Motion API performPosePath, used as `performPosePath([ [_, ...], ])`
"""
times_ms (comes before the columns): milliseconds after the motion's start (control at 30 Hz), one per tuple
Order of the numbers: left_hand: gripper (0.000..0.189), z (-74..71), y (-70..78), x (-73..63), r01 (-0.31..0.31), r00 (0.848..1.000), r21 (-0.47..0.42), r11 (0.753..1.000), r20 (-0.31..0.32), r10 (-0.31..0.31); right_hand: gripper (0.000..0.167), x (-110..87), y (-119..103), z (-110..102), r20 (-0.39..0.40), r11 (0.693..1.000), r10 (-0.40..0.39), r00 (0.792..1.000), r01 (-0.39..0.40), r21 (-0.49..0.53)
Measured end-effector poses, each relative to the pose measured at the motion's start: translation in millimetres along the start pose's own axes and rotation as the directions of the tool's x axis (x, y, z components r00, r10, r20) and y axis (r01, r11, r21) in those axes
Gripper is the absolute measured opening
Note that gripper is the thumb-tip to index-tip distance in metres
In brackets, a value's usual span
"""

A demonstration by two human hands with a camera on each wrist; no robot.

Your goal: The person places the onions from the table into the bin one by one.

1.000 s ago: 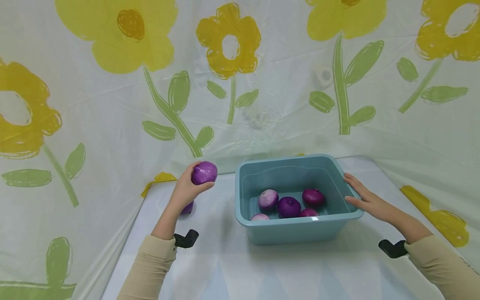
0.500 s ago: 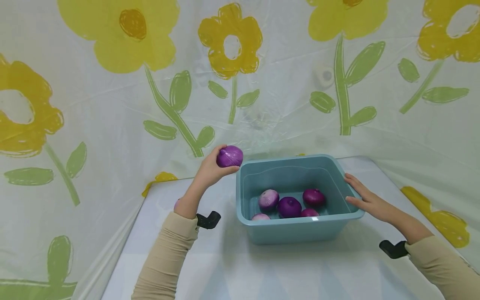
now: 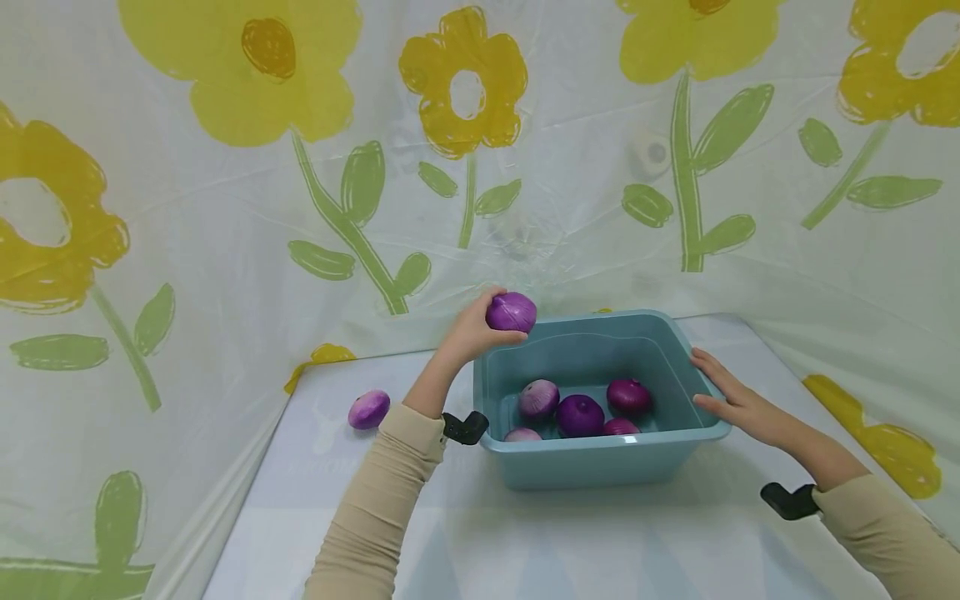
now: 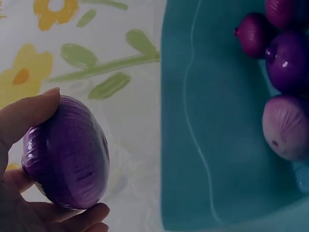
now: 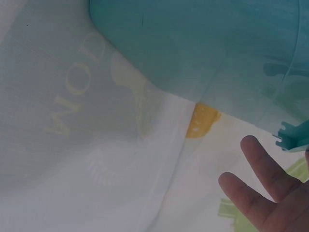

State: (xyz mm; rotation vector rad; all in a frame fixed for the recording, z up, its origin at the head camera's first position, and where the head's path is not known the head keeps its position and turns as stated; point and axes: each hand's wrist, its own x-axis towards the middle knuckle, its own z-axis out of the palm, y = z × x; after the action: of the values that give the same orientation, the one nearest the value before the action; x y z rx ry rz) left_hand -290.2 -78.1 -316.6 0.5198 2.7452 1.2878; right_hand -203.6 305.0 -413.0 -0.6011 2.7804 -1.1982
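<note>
In the head view my left hand (image 3: 474, 332) grips a purple onion (image 3: 512, 312) above the back left corner of a blue-green plastic basin (image 3: 600, 445). The left wrist view shows the same onion (image 4: 72, 153) with the thumb on one side and fingers curled under the other. Inside the basin lie several onions, among them a dark purple one (image 3: 580, 416), a pale streaked one (image 3: 539, 399) and a reddish one (image 3: 628, 395). My right hand (image 3: 744, 408) rests at the basin's right rim with its fingers straight, and the right wrist view shows two fingers (image 5: 263, 169) spread beside the basin wall.
Another purple onion (image 3: 369, 409) lies on the white-covered table (image 3: 315, 492), left of the basin and near my left forearm. Behind the table hangs a white cloth (image 3: 555, 192) printed with yellow flowers. Each wrist wears a black camera mount.
My left hand has carried the onion rightward and up, from left of the basin to over its back left corner. The onion on the table has come into full view. The right hand stays put.
</note>
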Motion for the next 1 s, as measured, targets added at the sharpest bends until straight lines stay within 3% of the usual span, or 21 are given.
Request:
performPosePath([
  [267,0.079,23.2,-1.0,3.4,0.005,0.997,0.034,0.999,0.076,-0.008,0.068,0.2,0.1,0.6,0.002,1.000,0.001,1.000,-0.001,0.006],
  [433,0.084,24.9,-1.5,-0.7,0.052,0.993,0.007,0.999,0.110,-0.053,0.068,0.7,0.5,0.8,0.000,1.000,0.008,1.000,-0.008,0.005],
  [733,0.086,-3.6,-11.3,-6.7,0.094,0.993,-0.045,0.995,0.074,-0.090,0.069,0.8,-1.9,-0.3,0.002,1.000,0.015,1.000,-0.015,0.014],
  [1000,0.086,-38.7,-44.8,-15.7,0.122,0.992,0.017,0.992,-0.038,-0.121,0.068,-0.7,-0.3,0.6,0.000,1.000,0.004,1.000,-0.004,0.023],
])
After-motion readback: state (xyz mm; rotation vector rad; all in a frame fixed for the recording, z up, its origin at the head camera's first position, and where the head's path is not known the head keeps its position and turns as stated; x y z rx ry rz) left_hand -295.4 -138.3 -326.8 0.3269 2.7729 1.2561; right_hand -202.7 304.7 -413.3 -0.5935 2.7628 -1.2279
